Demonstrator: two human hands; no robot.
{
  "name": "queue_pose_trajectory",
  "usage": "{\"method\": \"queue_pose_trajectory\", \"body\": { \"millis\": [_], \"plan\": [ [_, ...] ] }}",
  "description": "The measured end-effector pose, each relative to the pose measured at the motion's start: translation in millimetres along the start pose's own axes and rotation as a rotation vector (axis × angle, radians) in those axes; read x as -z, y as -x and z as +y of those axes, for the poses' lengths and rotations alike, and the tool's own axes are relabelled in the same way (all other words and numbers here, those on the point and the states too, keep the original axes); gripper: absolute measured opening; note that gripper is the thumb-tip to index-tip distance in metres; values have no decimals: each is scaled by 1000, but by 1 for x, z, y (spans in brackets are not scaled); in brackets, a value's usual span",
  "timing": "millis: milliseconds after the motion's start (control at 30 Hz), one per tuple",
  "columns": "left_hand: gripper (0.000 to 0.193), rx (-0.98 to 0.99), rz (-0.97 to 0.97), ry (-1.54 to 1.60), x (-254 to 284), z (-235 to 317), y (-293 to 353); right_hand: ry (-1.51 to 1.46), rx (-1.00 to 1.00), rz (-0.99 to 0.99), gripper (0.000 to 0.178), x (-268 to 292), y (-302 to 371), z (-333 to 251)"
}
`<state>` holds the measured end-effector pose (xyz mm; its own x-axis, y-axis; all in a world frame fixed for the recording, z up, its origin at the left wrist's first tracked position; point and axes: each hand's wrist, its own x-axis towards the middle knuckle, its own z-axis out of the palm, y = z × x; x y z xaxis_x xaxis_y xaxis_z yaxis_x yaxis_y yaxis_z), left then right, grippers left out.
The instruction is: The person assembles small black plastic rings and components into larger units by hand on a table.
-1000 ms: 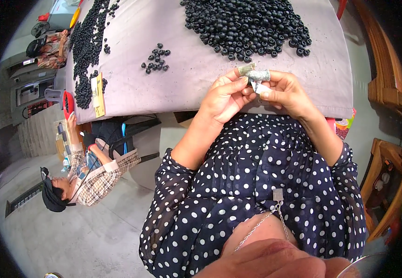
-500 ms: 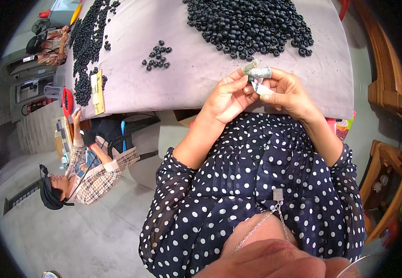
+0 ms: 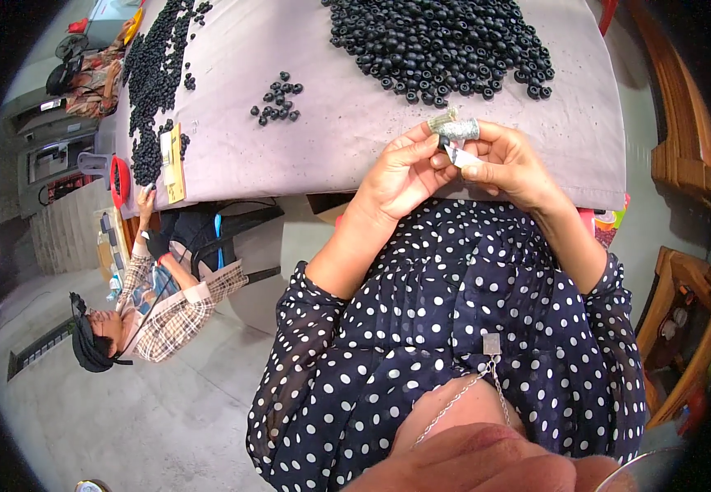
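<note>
My left hand (image 3: 405,168) pinches a small black round part (image 3: 444,142), the same kind as the parts heaped ahead; fingers cover most of it. My right hand (image 3: 510,168) grips a flat, pale, pointed piece (image 3: 460,156) that looks like a small blade, its tip against or close to the black part. A worn greenish cover (image 3: 439,120) wraps a left fingertip. On my right index finger sits a grey speckled cover (image 3: 459,129). Both hands meet just above the table's near edge.
A large heap of black round parts (image 3: 446,49) lies ahead on the pale tablecloth (image 3: 249,164). To its left are a small cluster (image 3: 278,100) and a long pile (image 3: 154,74). A co-worker (image 3: 167,320) sits at left, near a red scoop (image 3: 119,180). Wooden furniture (image 3: 683,328) stands at right.
My hands and what they hold have hardly moved. The co-worker at left has shifted a hand from beside the red scoop towards the long pile's near end.
</note>
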<state>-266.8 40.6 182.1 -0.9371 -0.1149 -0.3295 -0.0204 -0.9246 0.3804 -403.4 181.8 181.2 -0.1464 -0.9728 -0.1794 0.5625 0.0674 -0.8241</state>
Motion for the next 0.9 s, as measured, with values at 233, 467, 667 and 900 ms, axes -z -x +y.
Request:
{"method": "queue_pose_trajectory", "body": {
  "millis": [233, 467, 667, 900],
  "plan": [
    [31, -13, 27, 9, 0, 1, 2, 3, 40, 8, 40, -4, 1, 1],
    [28, -52, 174, -40, -8, -2, 4, 65, 100, 67, 39, -7, -1, 4],
    [26, -46, 155, -24, -5, -2, 3, 22, 18, 34, 39, -6, 1, -2],
    [26, -49, 106, 1, 2, -3, 3, 25, 10, 9, 35, -1, -1, 4]
  ]
}}
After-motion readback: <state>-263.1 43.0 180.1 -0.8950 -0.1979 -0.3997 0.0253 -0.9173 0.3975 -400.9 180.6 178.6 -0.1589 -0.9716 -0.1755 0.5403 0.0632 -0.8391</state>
